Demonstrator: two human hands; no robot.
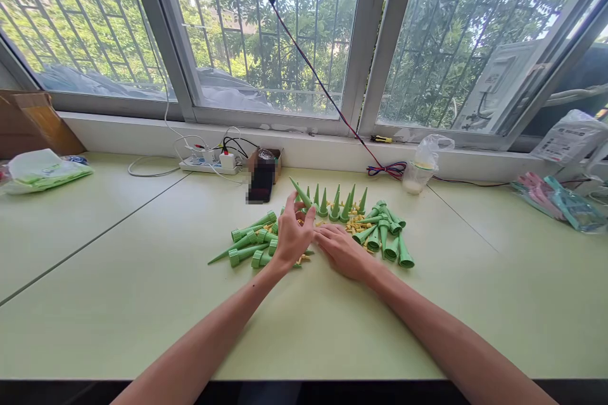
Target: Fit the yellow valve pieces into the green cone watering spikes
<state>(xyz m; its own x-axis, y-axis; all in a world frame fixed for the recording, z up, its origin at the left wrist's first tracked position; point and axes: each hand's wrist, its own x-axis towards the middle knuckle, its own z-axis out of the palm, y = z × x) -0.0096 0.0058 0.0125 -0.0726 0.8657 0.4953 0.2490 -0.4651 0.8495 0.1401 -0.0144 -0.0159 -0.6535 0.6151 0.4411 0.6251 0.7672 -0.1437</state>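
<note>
My left hand is closed around a green plastic spike, its tapered tip pointing up and to the left. Close beside it, my right hand lies low over the table with its fingers together. Its fingertips are near the left hand and small yellow pieces; what they pinch, if anything, is hidden. Behind both hands stands a row of upright green spikes. More capped green spikes lie to the left, partly covered by my left hand. On the right is a pile of open-ended green spikes beside small yellow plastic parts.
Behind the spikes, a phone leans by a small cardboard box. A power strip with cables sits further left. A plastic cup with a bag stands at the back right. Plastic packages lie at the far right.
</note>
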